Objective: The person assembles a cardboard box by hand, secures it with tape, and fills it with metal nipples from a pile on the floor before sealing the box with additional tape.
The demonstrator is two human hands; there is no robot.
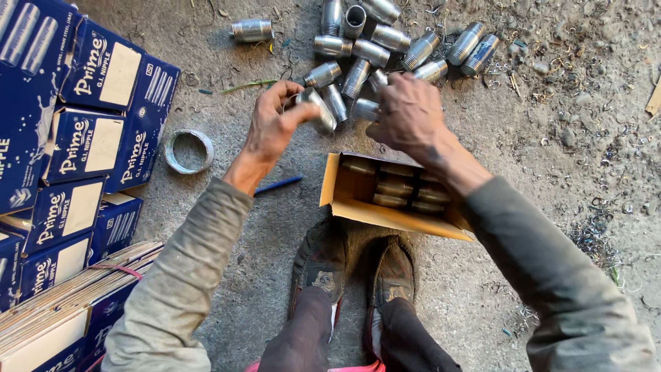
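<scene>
My left hand (270, 126) grips a short threaded steel pipe nipple (318, 109) above the concrete floor. My right hand (409, 112) is closed on another nipple (365, 109) at the near edge of a pile of several loose nipples (372, 52). Below both hands an open cardboard box (342, 186) lies on the floor, with several nipples laid in rows inside it. My right forearm covers part of the box. My two shoes (354, 265) rest just in front of the box.
Stacked blue cartons (76, 124) fill the left side, with flat folded cartons (62, 303) below them. A roll of tape (189, 151) and a blue pen (277, 184) lie on the floor. One stray nipple (252, 30) sits apart. Metal shavings (592, 227) litter the right.
</scene>
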